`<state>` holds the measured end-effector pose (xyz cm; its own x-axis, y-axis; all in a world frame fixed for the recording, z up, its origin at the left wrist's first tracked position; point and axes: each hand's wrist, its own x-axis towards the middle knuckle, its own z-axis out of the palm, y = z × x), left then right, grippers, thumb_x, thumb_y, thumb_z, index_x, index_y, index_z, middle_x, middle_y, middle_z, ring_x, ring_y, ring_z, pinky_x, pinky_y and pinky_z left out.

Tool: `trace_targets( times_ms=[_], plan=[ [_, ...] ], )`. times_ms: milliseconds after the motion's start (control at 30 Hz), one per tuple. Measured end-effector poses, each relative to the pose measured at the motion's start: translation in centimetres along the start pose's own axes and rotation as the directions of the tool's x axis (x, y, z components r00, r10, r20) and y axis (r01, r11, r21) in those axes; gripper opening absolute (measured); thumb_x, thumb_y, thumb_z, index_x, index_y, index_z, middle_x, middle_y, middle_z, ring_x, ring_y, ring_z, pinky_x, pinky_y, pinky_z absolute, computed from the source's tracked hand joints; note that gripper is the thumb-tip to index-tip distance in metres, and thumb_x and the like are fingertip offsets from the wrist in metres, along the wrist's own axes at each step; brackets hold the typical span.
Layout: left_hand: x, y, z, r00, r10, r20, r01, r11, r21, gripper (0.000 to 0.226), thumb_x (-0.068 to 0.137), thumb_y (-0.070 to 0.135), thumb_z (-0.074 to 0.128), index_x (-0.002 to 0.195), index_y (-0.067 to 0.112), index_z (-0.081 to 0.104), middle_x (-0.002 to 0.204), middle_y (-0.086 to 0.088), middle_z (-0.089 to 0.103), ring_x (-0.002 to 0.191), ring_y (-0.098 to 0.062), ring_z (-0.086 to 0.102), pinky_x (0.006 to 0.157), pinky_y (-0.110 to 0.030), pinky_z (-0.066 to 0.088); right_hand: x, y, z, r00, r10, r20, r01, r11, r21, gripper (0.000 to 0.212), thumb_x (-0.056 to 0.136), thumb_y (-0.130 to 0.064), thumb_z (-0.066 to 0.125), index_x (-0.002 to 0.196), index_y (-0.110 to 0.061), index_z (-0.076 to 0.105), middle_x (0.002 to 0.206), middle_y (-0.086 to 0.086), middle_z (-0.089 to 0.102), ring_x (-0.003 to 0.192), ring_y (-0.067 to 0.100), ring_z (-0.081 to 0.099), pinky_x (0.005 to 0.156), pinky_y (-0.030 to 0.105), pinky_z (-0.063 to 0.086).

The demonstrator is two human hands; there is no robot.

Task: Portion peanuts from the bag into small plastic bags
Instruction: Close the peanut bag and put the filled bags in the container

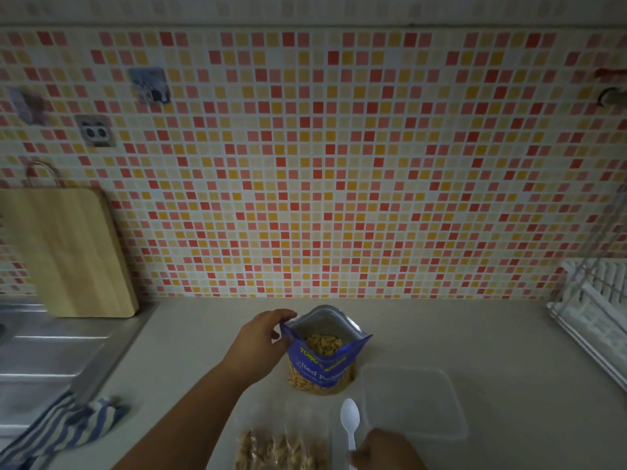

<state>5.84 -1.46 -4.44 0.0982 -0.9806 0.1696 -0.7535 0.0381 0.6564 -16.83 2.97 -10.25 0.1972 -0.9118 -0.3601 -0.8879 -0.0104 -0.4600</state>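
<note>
Left hand grasps rim of open peanut bag. Right hand pinches white plastic spoon; filled small bag just left of it.

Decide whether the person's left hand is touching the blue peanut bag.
Touching. The head view shows the left hand pinching the blue peanut bag at its rim.

Single head view, facing forward-down over counter, peanut bag close, low centre
</note>
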Motion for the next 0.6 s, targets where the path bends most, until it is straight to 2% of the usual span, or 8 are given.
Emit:
trace_targets(
  times_ms=[67, 100, 133, 167, 233, 300, 400, 600],
  plan=[
    [0.2, 0.1, -0.3, 0.999, 0.034, 0.030, -0.035, 0.999, 0.039, 0.041, 0.087, 0.018, 0.062, 0.126, 0.024, 0.054, 0.124, 0.004, 0.057, 0.092, -0.007, 0.053, 0.073, -0.008, 0.041, -0.3, -1.3, -2.5, 0.946, -0.061, -0.318, 0.091, 0.993, 0.079, 0.025, 0.087, -0.038, 0.059, 0.100, -0.017, 0.056, 0.095, 0.002, 0.054, 0.101, 0.017, 0.053, 0.084, 0.020, 0.039],
    [0.3, 0.1, -0.5, 0.997, 0.054, 0.049, -0.057, 0.997, 0.056, 0.040, 0.086, 0.019, 0.063, 0.125, 0.025, 0.055, 0.122, 0.004, 0.059, 0.092, -0.007, 0.053, 0.075, -0.011, 0.041, -0.3, -1.8, -4.0, 0.869, -0.155, -0.470, 0.226, 0.969, 0.098, 0.026, 0.080, -0.036, 0.067, 0.099, -0.025, 0.053, 0.096, -0.008, 0.049, 0.097, 0.011, 0.047, 0.084, 0.017, 0.036],
    [0.5, 0.1, -0.6, 0.995, 0.073, 0.068, -0.078, 0.994, 0.073, 0.038, 0.086, 0.020, 0.064, 0.123, 0.026, 0.057, 0.120, 0.003, 0.061, 0.092, -0.008, 0.053, 0.077, -0.014, 0.042, 0.2, -2.1, -5.4, 0.813, -0.243, -0.530, 0.323, 0.944, 0.062, 0.043, 0.075, -0.034, 0.073, 0.111, -0.025, 0.051, 0.107, -0.010, 0.046, 0.104, 0.008, 0.042, 0.090, 0.017, 0.034],
    [0.7, 0.2, -0.8, 0.993, 0.085, 0.084, -0.093, 0.991, 0.096, 0.035, 0.086, 0.021, 0.064, 0.120, 0.026, 0.060, 0.117, 0.002, 0.063, 0.093, -0.009, 0.054, 0.079, -0.017, 0.043, 1.2, -2.4, -6.8, 0.798, -0.313, -0.515, 0.372, 0.928, 0.011, 0.065, 0.072, -0.036, 0.075, 0.128, -0.021, 0.045, 0.122, -0.009, 0.042, 0.116, 0.009, 0.037, 0.098, 0.019, 0.032],
    [1.1, 0.4, -1.0, 0.990, 0.084, 0.109, -0.101, 0.983, 0.155, 0.029, 0.086, 0.022, 0.063, 0.115, 0.025, 0.064, 0.113, 0.002, 0.066, 0.096, -0.012, 0.055, 0.083, -0.023, 0.044, 3.7, -3.5, -8.9, 0.892, -0.327, -0.311, 0.323, 0.944, -0.065, 0.086, 0.073, -0.041, 0.073, 0.144, -0.020, 0.029, 0.144, -0.004, 0.036, 0.133, 0.018, 0.031, 0.109, 0.031, 0.032],
    [1.7, 0.4, -1.1, 0.991, 0.068, 0.114, -0.092, 0.972, 0.215, 0.025, 0.086, 0.024, 0.062, 0.111, 0.025, 0.067, 0.110, 0.002, 0.067, 0.098, -0.014, 0.055, 0.084, -0.025, 0.044, 5.6, -4.6, -9.9, 0.931, -0.318, -0.180, 0.308, 0.948, -0.078, 0.065, 0.079, -0.037, 0.069, 0.137, -0.022, 0.044, 0.137, 0.003, 0.050, 0.124, 0.021, 0.046, 0.099, 0.031, 0.042],
    [2.2, 0.2, -1.4, 0.992, 0.051, 0.115, -0.080, 0.960, 0.269, 0.021, 0.088, 0.027, 0.060, 0.106, 0.023, 0.069, 0.106, 0.001, 0.068, 0.097, -0.014, 0.055, 0.081, -0.025, 0.044, 7.1, -4.7, -10.0, 0.916, -0.350, -0.197, 0.315, 0.930, -0.189, 0.027, 0.088, -0.028, 0.059, 0.112, -0.017, 0.063, 0.114, 0.006, 0.062, 0.105, 0.019, 0.056, 0.077, 0.024, 0.039],
    [2.2, -0.3, -0.8, 0.990, 0.127, 0.054, -0.137, 0.945, 0.295, 0.021, 0.091, 0.026, 0.055, 0.105, 0.019, 0.068, 0.103, 0.000, 0.068, 0.096, -0.010, 0.054, 0.077, -0.019, 0.039, 7.9, -4.0, -9.0, 0.846, -0.475, -0.243, 0.391, 0.861, -0.324, 0.024, 0.095, -0.023, 0.046, 0.107, -0.008, 0.059, 0.113, 0.009, 0.061, 0.107, 0.018, 0.051, 0.074, 0.021, 0.030]
  ],
)
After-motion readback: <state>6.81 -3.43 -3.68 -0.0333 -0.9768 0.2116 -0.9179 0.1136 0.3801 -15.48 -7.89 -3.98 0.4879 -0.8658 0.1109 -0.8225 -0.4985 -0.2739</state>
